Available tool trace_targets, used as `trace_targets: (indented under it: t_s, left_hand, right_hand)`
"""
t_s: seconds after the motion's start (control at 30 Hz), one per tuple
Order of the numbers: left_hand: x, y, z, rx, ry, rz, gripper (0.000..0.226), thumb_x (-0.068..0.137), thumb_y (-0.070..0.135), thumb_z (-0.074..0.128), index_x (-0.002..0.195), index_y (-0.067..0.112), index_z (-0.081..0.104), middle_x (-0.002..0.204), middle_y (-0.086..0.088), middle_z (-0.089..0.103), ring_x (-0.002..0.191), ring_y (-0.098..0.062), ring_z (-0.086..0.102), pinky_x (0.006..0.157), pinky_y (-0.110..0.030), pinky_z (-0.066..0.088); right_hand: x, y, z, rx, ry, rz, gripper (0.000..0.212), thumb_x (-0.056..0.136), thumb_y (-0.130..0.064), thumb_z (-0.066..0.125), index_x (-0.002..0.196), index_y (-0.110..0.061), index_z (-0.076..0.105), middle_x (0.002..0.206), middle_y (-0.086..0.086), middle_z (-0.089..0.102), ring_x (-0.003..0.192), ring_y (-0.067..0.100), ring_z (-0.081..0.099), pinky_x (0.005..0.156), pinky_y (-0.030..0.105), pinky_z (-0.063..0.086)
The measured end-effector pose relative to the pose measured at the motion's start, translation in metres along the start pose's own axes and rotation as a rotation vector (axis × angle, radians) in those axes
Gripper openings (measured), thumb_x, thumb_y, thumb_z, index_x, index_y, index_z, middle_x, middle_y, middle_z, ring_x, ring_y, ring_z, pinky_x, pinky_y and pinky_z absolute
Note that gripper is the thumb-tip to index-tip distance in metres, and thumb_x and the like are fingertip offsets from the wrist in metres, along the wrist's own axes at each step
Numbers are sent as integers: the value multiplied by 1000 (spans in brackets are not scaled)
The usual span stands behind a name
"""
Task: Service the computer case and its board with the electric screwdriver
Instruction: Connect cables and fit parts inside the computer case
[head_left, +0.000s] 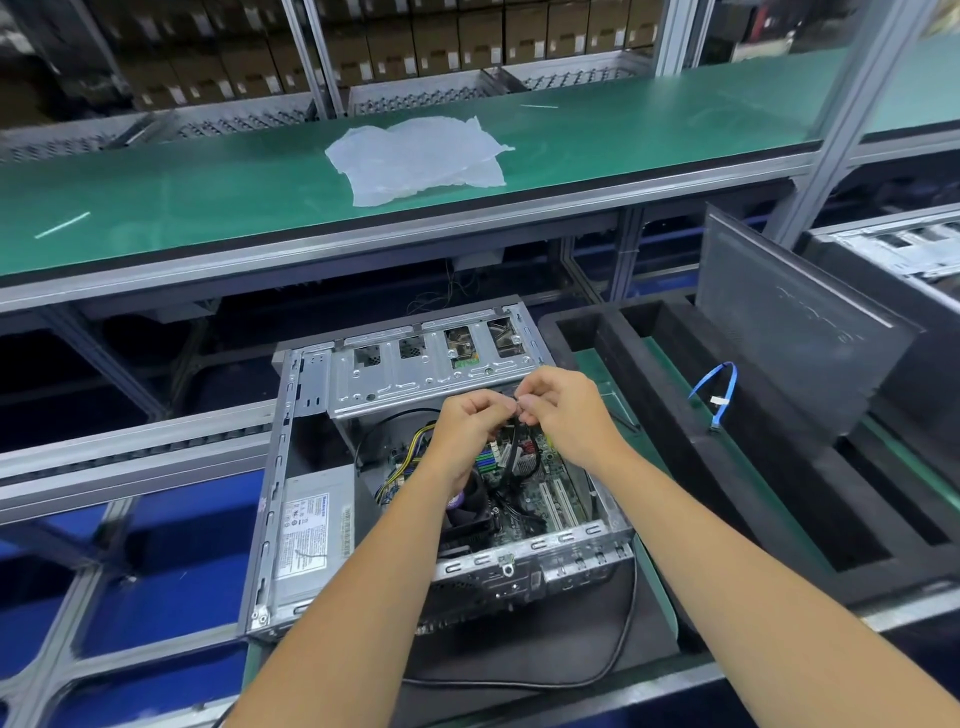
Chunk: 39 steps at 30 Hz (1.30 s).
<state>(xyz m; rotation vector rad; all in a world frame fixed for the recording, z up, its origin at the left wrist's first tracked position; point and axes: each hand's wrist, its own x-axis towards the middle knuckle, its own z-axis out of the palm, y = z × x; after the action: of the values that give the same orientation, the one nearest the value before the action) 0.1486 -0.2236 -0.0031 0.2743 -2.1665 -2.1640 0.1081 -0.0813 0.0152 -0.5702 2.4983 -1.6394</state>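
An open grey computer case (306, 395) lies on its side in front of me. Its green board (535, 493) with slots, a black fan (475, 512) and yellow and black wires shows inside. My left hand (470, 426) and my right hand (563, 410) meet above the board, just below the drive cage (415, 371). Both pinch a small black cable (511, 447) that hangs down toward the board. No electric screwdriver is in view.
A grey power supply (311, 535) fills the case's left side. Black foam trays (727, 467) stand at the right with a blue cable (719, 389) and a dark side panel (795, 332). A green shelf (208, 192) above holds a clear plastic bag (421, 158).
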Motion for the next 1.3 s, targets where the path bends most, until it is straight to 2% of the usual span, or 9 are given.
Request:
trace_targets:
  t_s: [0.27, 0.4, 0.5, 0.67, 0.8, 0.9, 1.03, 1.3]
  left_hand:
    - [1, 0, 0, 7, 9, 5, 17, 86, 9, 62, 74, 16, 72, 70, 4, 66, 58, -1, 49, 58, -18, 40]
    - [0, -1, 1, 18, -4, 28, 20, 86, 9, 62, 71, 17, 72, 67, 5, 65, 56, 0, 48, 55, -13, 39]
    - [0, -1, -1, 22, -6, 37, 21, 86, 8, 62, 70, 18, 72, 65, 7, 65, 56, 0, 49, 55, -13, 40]
    - [0, -1, 0, 13, 16, 29, 18, 86, 7, 62, 73, 15, 71, 65, 8, 66, 55, 2, 51, 55, -11, 40]
    - [0, 0, 0, -5, 10, 20, 17, 87, 8, 62, 74, 14, 71, 67, 6, 65, 56, 0, 49, 55, -13, 40]
    - [0, -1, 1, -1, -11, 22, 20, 87, 7, 61, 73, 15, 71, 67, 6, 65, 57, -1, 48, 55, -13, 40]
    - [0, -1, 1, 6, -22, 20, 19, 88, 8, 60, 73, 15, 71, 68, 5, 66, 56, 0, 47, 54, -13, 39]
    - [0, 1, 0, -55, -8, -8, 19, 87, 4, 61, 74, 14, 70, 69, 3, 65, 60, -5, 48, 61, -20, 39]
  right_hand:
    - [-2, 0, 0, -27, 12, -4, 15, 92, 5, 59, 86, -9, 63, 74, 6, 67, 63, 11, 62, 64, 14, 51]
    - [-2, 1, 1, -82, -5, -17, 14, 92, 3, 58, 87, -9, 64, 74, 3, 67, 62, 5, 62, 66, 16, 51]
    - [-2, 0, 1, -111, -14, -36, 15, 91, 3, 58, 86, -10, 63, 72, 2, 66, 59, -2, 60, 63, 12, 49]
    - [-4, -1, 4, -127, 37, -50, 17, 90, 3, 59, 83, -12, 60, 71, 4, 66, 66, 16, 65, 63, 16, 49]
    - [-4, 1, 4, -81, 22, -29, 15, 91, 3, 60, 84, -11, 62, 73, 3, 66, 62, 5, 64, 59, 7, 45]
    - [-2, 3, 2, -82, 13, -22, 14, 90, 2, 61, 84, -10, 64, 74, 4, 67, 58, -2, 63, 62, 11, 49]
    - [0, 4, -1, -15, 10, -18, 16, 88, 4, 64, 82, -10, 66, 75, 8, 68, 58, 3, 64, 64, 20, 55]
    - [0, 5, 0, 7, 4, 5, 21, 91, 1, 62, 80, -16, 65, 74, 6, 69, 61, 6, 66, 65, 20, 55]
